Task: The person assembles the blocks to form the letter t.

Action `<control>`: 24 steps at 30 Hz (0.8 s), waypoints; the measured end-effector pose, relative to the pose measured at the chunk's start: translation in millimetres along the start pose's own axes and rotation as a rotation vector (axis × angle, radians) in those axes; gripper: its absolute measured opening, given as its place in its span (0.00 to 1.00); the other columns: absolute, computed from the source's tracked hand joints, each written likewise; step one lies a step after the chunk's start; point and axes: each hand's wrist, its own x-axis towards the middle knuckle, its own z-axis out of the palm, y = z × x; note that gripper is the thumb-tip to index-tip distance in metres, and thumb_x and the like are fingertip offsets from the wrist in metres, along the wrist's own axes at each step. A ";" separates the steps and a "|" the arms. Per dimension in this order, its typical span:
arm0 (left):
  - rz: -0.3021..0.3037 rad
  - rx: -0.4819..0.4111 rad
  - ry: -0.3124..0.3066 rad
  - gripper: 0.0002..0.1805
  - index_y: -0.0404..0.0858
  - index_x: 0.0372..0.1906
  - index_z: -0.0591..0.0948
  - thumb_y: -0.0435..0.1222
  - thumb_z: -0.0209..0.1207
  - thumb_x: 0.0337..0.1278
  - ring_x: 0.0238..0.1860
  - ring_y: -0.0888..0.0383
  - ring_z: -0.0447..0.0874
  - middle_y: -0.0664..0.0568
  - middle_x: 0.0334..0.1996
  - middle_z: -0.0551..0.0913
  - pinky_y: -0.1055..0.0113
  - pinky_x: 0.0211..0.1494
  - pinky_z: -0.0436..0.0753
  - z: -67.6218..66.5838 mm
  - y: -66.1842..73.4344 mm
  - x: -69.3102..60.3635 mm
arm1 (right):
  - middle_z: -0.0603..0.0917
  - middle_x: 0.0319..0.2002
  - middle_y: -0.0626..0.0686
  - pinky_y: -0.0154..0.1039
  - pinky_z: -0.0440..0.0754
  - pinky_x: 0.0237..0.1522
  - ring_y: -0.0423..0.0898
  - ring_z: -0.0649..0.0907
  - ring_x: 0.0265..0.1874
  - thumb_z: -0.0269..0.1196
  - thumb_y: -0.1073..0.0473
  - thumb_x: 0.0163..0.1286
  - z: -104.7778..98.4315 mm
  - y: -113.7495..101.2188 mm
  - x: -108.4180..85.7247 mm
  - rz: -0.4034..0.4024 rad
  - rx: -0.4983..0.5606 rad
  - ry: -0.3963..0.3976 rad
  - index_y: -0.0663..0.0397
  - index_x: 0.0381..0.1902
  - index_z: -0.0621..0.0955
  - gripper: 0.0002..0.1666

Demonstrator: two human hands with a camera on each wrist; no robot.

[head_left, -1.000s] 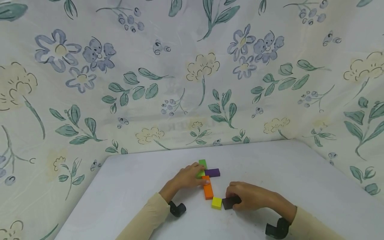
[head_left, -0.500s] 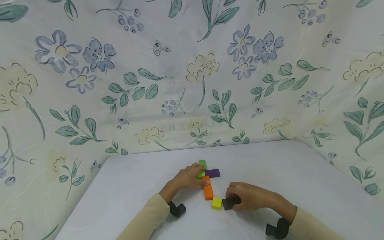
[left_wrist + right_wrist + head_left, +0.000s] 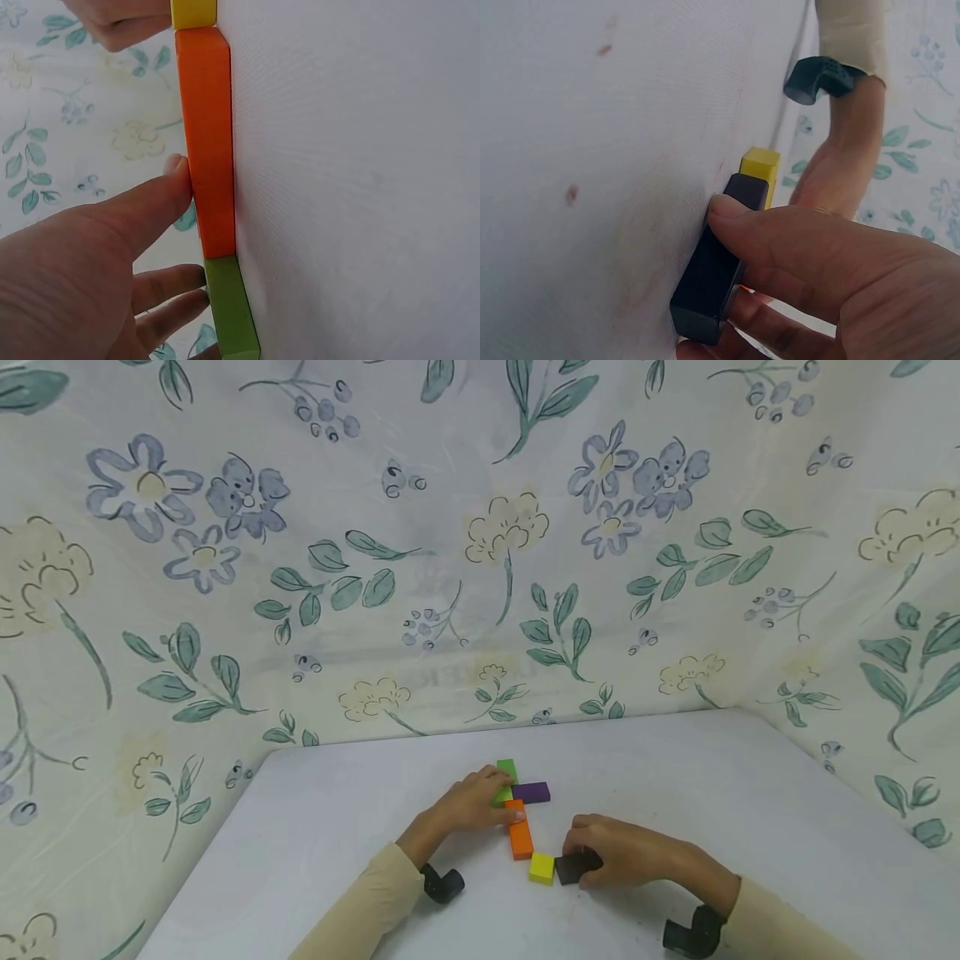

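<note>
My right hand (image 3: pixel 628 850) pinches a black block (image 3: pixel 716 262) that lies on the white table, thumb on one long side and fingers on the other. One end of this block is against or very close to a small yellow cube (image 3: pixel 542 868). My left hand (image 3: pixel 467 804) rests on the blocks: its thumb touches the orange block (image 3: pixel 208 150), and its extended fingers touch a green block (image 3: pixel 231 304). In the head view the orange piece runs between the yellow cube and the green ones. A purple block (image 3: pixel 532 792) sticks out rightward beside the green.
Another green block (image 3: pixel 507 767) lies at the far end of the row, partly behind the left fingers. The white table (image 3: pixel 675 760) extends around the blocks to a floral cloth (image 3: pixel 450 543) at the back and sides. Black wrist cameras (image 3: pixel 445 885) sit on both arms.
</note>
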 end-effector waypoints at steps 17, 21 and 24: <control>0.027 -0.005 0.029 0.35 0.46 0.70 0.72 0.59 0.59 0.63 0.75 0.47 0.60 0.50 0.75 0.63 0.40 0.75 0.63 2.0 -2.9 0.6 | 0.78 0.42 0.41 0.39 0.84 0.54 0.35 0.75 0.39 0.74 0.55 0.59 -0.2 0.3 1.5 -0.012 0.012 -0.039 0.46 0.51 0.84 0.21; 0.025 -0.038 0.100 0.35 0.46 0.73 0.69 0.59 0.55 0.67 0.77 0.46 0.58 0.48 0.77 0.61 0.35 0.74 0.60 -3.0 -9.4 -1.6 | 0.79 0.45 0.42 0.41 0.83 0.57 0.35 0.76 0.41 0.76 0.52 0.57 -3.6 0.5 4.4 -0.012 0.016 -0.080 0.45 0.55 0.83 0.27; 0.039 -0.064 0.142 0.32 0.45 0.72 0.70 0.56 0.54 0.70 0.75 0.44 0.62 0.45 0.73 0.65 0.33 0.72 0.62 -9.9 -17.0 -2.8 | 0.79 0.47 0.43 0.43 0.83 0.57 0.37 0.78 0.43 0.76 0.49 0.57 -8.8 2.6 5.8 -0.006 0.035 -0.099 0.45 0.58 0.81 0.30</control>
